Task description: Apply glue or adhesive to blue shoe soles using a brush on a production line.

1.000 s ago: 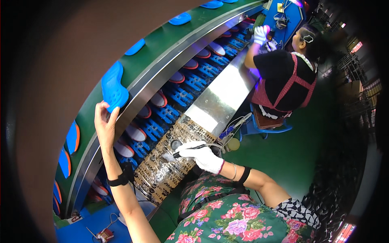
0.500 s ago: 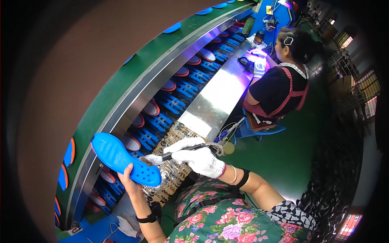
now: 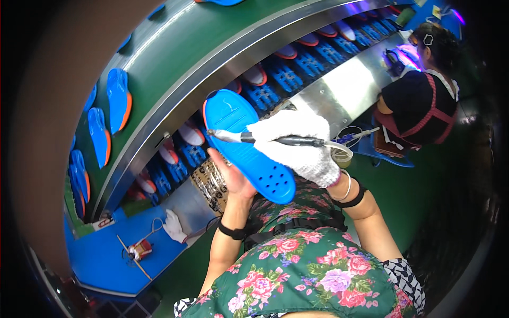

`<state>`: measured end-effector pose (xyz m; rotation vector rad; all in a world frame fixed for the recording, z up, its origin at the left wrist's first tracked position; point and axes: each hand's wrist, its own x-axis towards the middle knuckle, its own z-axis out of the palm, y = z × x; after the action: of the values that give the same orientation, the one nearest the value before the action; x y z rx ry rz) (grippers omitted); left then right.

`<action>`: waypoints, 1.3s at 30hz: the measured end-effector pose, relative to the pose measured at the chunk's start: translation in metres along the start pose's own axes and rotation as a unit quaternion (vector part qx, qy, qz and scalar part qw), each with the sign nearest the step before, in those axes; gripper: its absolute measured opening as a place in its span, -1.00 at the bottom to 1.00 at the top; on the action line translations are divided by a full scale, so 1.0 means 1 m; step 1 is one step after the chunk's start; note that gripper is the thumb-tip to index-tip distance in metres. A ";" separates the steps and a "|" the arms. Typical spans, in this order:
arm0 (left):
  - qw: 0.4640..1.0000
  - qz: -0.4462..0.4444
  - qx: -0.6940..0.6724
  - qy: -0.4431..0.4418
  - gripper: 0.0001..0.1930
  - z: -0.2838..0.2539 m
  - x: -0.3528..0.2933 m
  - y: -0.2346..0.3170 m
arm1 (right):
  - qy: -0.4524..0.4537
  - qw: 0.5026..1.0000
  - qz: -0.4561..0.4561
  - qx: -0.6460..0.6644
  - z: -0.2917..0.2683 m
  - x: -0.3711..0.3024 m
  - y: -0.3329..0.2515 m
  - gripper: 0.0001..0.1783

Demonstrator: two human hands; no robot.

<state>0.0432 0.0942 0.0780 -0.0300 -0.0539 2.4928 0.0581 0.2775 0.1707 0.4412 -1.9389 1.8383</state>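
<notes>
My bare left hand [image 3: 237, 181] holds a blue shoe sole [image 3: 230, 108] from its left side and underneath. The sole is tilted, with a row of holes at its lower right end and a thin orange edge on the left. A white glove covers my right hand [image 3: 299, 151], which grips a brush [image 3: 246, 137] with a black handle and a pale hose trailing from its back. The brush lies across the sole, its dark bristle tip at the left edge. Most fingers of my left hand are hidden beneath the sole.
Blue soles with orange sides [image 3: 120, 98] lie on a green conveyor belt [image 3: 175, 45] at the left. Blue racks [image 3: 286, 78] hold more soles below. A blue table [image 3: 101, 254] carries a white glove [image 3: 173, 227]. A co-worker [image 3: 419, 100] sits at the far right.
My view has turned left, showing more of the belt and blue table. The brush has moved from near the holed end toward the sole's other end and its left edge.
</notes>
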 end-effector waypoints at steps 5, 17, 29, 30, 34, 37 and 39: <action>0.936 0.097 0.288 0.180 -0.05 0.003 -0.003 -0.015 | 0.000 0.994 -0.053 -0.097 0.012 0.000 0.003 -0.74; 0.904 0.052 0.367 0.211 0.11 -0.009 -0.004 -0.009 | -0.041 0.982 -0.079 -0.169 0.008 -0.008 0.010 -0.67; 0.921 0.034 0.331 0.201 0.15 -0.015 0.001 0.018 | -0.046 0.979 -0.127 -0.152 0.010 -0.006 0.018 -0.64; 0.923 0.026 0.327 0.202 0.14 -0.017 0.001 0.021 | -0.050 0.975 -0.142 -0.163 0.009 -0.006 0.021 -0.64; 0.915 0.022 0.317 0.250 0.14 -0.047 -0.012 0.035 | -0.082 0.968 -0.177 -0.160 0.023 -0.023 0.026 -0.68; 0.998 0.003 0.066 -0.006 0.19 -0.066 -0.015 0.045 | -0.083 0.988 -0.106 -0.072 0.015 -0.019 0.012 -0.72; 0.895 0.017 0.396 0.203 0.19 -0.026 -0.005 0.029 | -0.042 0.987 -0.104 -0.120 0.002 -0.022 0.019 -0.75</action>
<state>0.0304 0.0687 0.0512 -0.2067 1.1336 2.3079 0.0666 0.2752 0.1429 0.6234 -2.0522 1.4584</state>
